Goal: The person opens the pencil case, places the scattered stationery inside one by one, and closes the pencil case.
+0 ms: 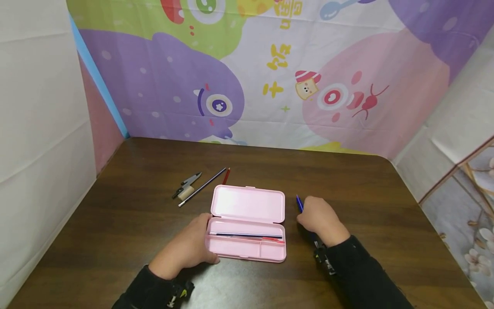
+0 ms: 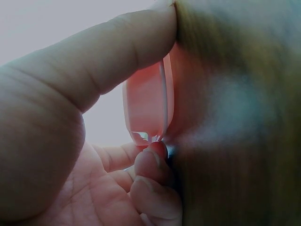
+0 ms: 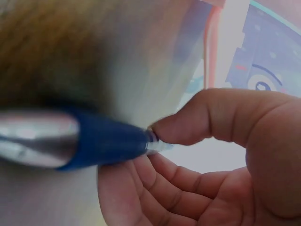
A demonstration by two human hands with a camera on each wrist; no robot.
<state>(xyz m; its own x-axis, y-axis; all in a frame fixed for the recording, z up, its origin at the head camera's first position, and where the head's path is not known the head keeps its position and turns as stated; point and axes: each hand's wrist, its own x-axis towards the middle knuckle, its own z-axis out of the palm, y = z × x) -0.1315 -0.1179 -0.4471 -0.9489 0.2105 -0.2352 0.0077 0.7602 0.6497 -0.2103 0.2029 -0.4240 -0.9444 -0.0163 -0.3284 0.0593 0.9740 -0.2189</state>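
Observation:
A pink pencil case [image 1: 248, 202] lies on the table with its lid folded back. My left hand [image 1: 189, 244] grips its left end, thumb at the front corner and fingers at the back. The left wrist view shows the pink end wall [image 2: 146, 101] between thumb and fingers. Inside the case lie a dark, slim pencil-like stick [image 1: 251, 235] and a red-tipped one [image 1: 275, 240]. To the right of the case, my right hand [image 1: 321, 218] pinches a blue pen [image 3: 110, 141] between thumb and fingers, close over the table; its tip points away from me.
Left of the lid lie a pencil [image 1: 202, 187], a grey-and-black pen [image 1: 190, 180] and a beige eraser [image 1: 186, 193]. A dark red pencil [image 1: 226, 175] shows partly behind the lid. A cartoon cloth [image 1: 270, 116] hangs along the far edge of the brown table [image 1: 347, 180].

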